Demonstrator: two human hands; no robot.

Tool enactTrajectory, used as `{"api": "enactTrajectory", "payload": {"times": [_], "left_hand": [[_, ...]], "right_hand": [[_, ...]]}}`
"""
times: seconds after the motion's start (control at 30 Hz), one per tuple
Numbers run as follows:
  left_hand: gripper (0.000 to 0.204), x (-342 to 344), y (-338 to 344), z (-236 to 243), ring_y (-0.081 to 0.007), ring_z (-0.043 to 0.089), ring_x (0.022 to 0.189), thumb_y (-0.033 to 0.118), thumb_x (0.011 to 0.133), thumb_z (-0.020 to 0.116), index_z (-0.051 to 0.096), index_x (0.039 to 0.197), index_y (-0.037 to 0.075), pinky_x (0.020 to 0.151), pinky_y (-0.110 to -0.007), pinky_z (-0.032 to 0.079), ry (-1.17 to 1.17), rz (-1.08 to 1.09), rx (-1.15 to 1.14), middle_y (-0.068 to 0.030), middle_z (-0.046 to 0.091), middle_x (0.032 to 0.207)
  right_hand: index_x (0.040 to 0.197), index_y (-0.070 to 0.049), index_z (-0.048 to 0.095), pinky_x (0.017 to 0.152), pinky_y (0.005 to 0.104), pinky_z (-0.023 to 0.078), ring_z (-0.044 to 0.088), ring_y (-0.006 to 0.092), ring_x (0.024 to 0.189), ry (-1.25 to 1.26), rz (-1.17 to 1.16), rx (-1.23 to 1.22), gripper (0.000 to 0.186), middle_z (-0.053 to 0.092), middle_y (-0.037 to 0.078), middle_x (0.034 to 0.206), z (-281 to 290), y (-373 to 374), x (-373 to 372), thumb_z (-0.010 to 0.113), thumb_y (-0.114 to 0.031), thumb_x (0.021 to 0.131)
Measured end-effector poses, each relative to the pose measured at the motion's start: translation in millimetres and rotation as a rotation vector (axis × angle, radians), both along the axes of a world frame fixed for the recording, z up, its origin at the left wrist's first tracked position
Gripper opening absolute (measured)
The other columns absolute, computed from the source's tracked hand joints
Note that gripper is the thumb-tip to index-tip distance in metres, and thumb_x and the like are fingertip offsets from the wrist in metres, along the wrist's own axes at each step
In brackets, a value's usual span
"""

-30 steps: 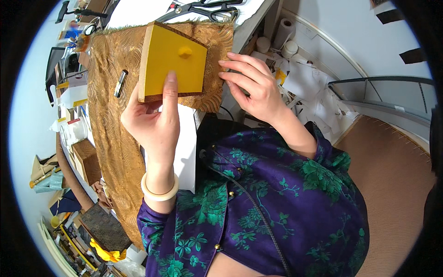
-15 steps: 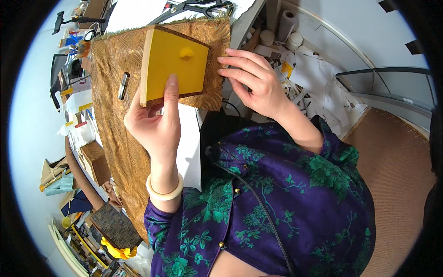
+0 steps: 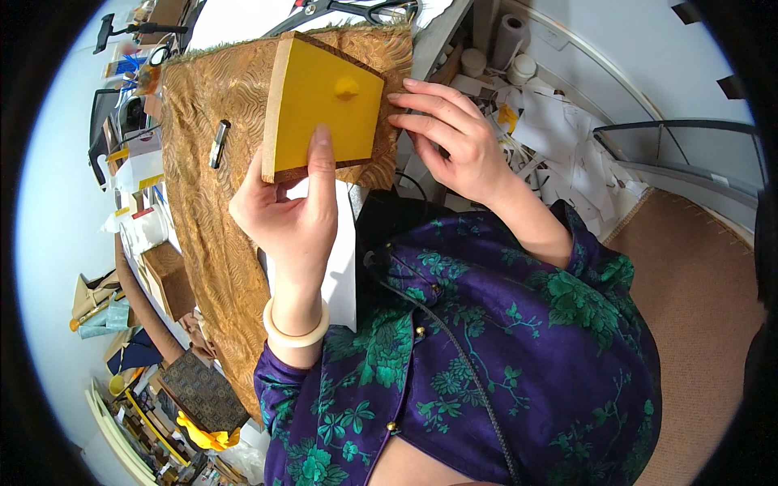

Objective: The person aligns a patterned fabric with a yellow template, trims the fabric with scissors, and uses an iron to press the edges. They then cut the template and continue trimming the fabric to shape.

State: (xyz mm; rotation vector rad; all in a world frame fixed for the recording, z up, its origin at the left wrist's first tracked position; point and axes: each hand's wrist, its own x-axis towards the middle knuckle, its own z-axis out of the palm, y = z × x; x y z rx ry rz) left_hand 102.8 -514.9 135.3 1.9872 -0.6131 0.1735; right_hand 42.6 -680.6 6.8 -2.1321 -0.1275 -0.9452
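A flat block-like piece, perhaps a box part, has a bright yellow face (image 3: pixel 312 93), a pale edge and a brown patterned border. A small round dimple or bump shows in the yellow; I cannot tell which. My left hand (image 3: pixel 290 212) grips the piece at its near side, thumb pressed on the yellow and fingers behind it, mostly hidden. Just off its right edge, my right hand (image 3: pixel 458 146) is held with fingers stretched and parted, holding nothing. Gold-brown wavy-patterned cloth (image 3: pixel 211 243) lies beneath on the table. A small black-and-silver tool (image 3: pixel 219 144) rests on the cloth.
Black-handled scissors (image 3: pixel 332 11) lie on white paper at the far edge. Another white sheet (image 3: pixel 339 259) sits by my left wrist. Paper scraps (image 3: pixel 559 154) litter the floor at right. Boxes (image 3: pixel 168 279) and tools crowd the left side.
My left hand has shifted the yellow-faced piece slightly right and tilted it a little. My right hand has drifted slightly to the right, still stretched out.
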Motion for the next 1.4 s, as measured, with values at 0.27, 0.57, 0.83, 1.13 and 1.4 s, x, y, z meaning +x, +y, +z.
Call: {"api": "enactTrajectory", "payload": {"times": [0.27, 0.57, 0.83, 1.13, 1.4], "left_hand": [[0.013, 1, 3, -14, -0.0089, 0.07, 0.075, 0.001, 0.088, 0.074, 0.071, 0.1, -0.006, 0.069, -0.022, 0.056, 0.01, -0.002, -0.028, -0.0073, 0.074, 0.084], [0.014, 0, 12, -26, -0.0115, 0.072, 0.069, 0.003, 0.088, 0.074, 0.071, 0.1, -0.004, 0.066, -0.024, 0.056, 0.04, 0.012, -0.032, -0.007, 0.073, 0.078], [0.052, 15, 65, -25, -0.0342, 0.056, 0.125, 0.025, 0.091, 0.072, 0.056, 0.134, 0.0, 0.108, -0.043, 0.042, 0.036, -0.09, 0.26, -0.0211, 0.061, 0.129], [0.058, 28, 170, -26, -0.0374, 0.042, 0.138, 0.008, 0.082, 0.069, 0.053, 0.137, 0.003, 0.115, -0.044, 0.035, -0.026, 0.243, 0.643, -0.0202, 0.048, 0.145], [0.017, 14, 201, -47, -0.0278, 0.07, 0.101, 0.003, 0.09, 0.066, 0.071, 0.106, 0.0, 0.087, -0.035, 0.055, -0.205, 0.425, 0.579, -0.0149, 0.072, 0.109]], "right_hand": [[0.099, -0.005, 0.071, 0.099, 0.0397, 0.053, 0.062, 0.0276, 0.119, -0.059, 0.003, 0.094, 0.026, 0.068, 0.007, 0.121, 1, 1, 1, 0.066, 0.007, 0.076], [0.145, -0.003, 0.042, 0.109, 0.0407, 0.045, 0.055, 0.0276, 0.13, 0.039, 0.221, 0.226, 0.062, 0.055, 0.013, 0.142, 56, -17, 20, 0.072, -0.009, 0.09], [0.134, 0.001, 0.053, 0.101, 0.032, 0.05, 0.061, 0.0167, 0.116, 0.368, 0.798, 0.364, 0.04, 0.065, 0.008, 0.122, 72, -61, 86, 0.061, 0.003, 0.095], [0.125, -0.001, 0.057, 0.095, 0.0378, 0.053, 0.065, 0.0201, 0.108, 0.134, 0.681, 0.896, 0.031, 0.066, 0.011, 0.119, 50, -89, 82, 0.063, 0.001, 0.094], [0.132, -0.004, 0.049, 0.093, 0.044, 0.054, 0.062, 0.0234, 0.113, 0.114, 0.619, 1.041, 0.033, 0.061, 0.01, 0.127, 63, -67, 80, 0.058, -0.009, 0.1]]}}
